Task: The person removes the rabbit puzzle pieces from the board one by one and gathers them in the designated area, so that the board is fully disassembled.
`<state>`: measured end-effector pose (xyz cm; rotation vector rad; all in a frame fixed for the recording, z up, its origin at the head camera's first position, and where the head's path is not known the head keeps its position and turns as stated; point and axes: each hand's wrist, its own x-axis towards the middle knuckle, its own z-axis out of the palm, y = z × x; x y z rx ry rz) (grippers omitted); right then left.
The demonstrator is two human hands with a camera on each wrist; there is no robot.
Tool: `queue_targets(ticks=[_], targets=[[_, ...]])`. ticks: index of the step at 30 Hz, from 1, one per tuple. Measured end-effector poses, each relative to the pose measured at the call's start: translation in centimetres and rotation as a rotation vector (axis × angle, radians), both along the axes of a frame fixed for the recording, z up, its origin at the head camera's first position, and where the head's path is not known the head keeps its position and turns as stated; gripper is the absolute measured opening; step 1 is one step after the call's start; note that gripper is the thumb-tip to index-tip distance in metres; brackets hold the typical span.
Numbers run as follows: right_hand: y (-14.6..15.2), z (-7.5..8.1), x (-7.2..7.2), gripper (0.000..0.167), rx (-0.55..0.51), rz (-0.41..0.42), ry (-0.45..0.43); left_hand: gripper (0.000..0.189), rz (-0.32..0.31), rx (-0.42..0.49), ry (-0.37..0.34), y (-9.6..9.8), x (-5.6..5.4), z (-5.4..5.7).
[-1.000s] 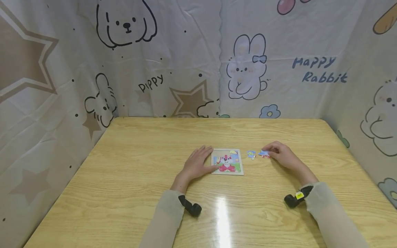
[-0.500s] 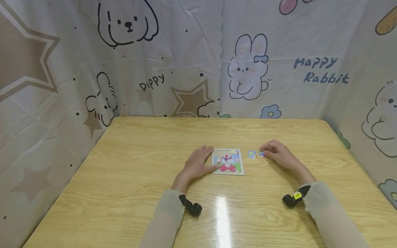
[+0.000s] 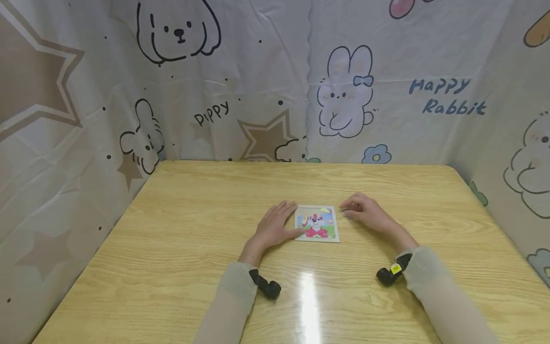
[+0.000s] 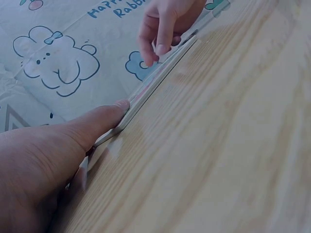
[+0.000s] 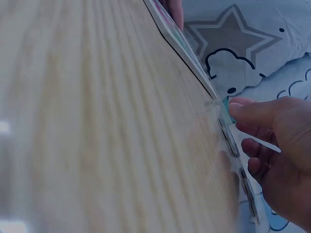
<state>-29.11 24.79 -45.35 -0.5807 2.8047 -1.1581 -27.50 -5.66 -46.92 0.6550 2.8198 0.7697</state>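
A square picture puzzle board (image 3: 317,230) with a pale frame and a red-and-white cartoon animal lies flat on the table. My left hand (image 3: 275,228) rests at its left side with fingers straight, and the thumb (image 4: 109,114) touches the near left part of the frame. Just right of the board is my right hand (image 3: 365,211), fingers bent. In the right wrist view, its thumb and forefinger pinch a small blue-green puzzle piece (image 5: 225,111), blurred. Below that hand, further puzzle pieces (image 5: 229,138) lie on the table, seen edge-on; the head view mostly hides them.
The wooden table (image 3: 193,205) reaches back to a printed cloth (image 3: 266,71) with cartoon animals and stars. Cloth also hangs at the left and right. Each wrist wears a small black camera (image 3: 388,275).
My right hand has moved left toward the board, covering the loose puzzle pieces that lay in sight before. The left hand and the board have stayed in place.
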Motion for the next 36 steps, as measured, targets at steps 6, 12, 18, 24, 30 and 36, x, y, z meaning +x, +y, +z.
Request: queue_targets(ticks=[6,12,18,24,30,36], targets=[[-1.5,0.0,-0.2,0.021,-0.014,0.062,-0.016,0.082,0.008,0.006,-0.014,0.0,0.0,0.2],[-2.8,-0.1,-0.4,0.021,-0.028,0.109,-0.063,0.082,0.015,0.003,-0.018,0.1,0.1,0.1],[-3.6,-0.1,-0.5,0.020,-0.024,0.148,-0.070,0.082,0.012,-0.001,-0.014,0.1,0.1,0.1],[-3.8,0.1,-0.8,0.018,0.002,0.188,-0.079,0.081,0.008,-0.003,-0.004,0.1,0.1,0.0],[-4.1,0.6,-1.0,0.018,0.046,0.235,-0.105,0.081,0.009,0.003,-0.003,0.1,0.1,0.1],[-4.5,0.7,-1.1,0.016,0.070,0.236,-0.119,0.082,0.014,0.004,-0.012,0.1,0.0,0.2]])
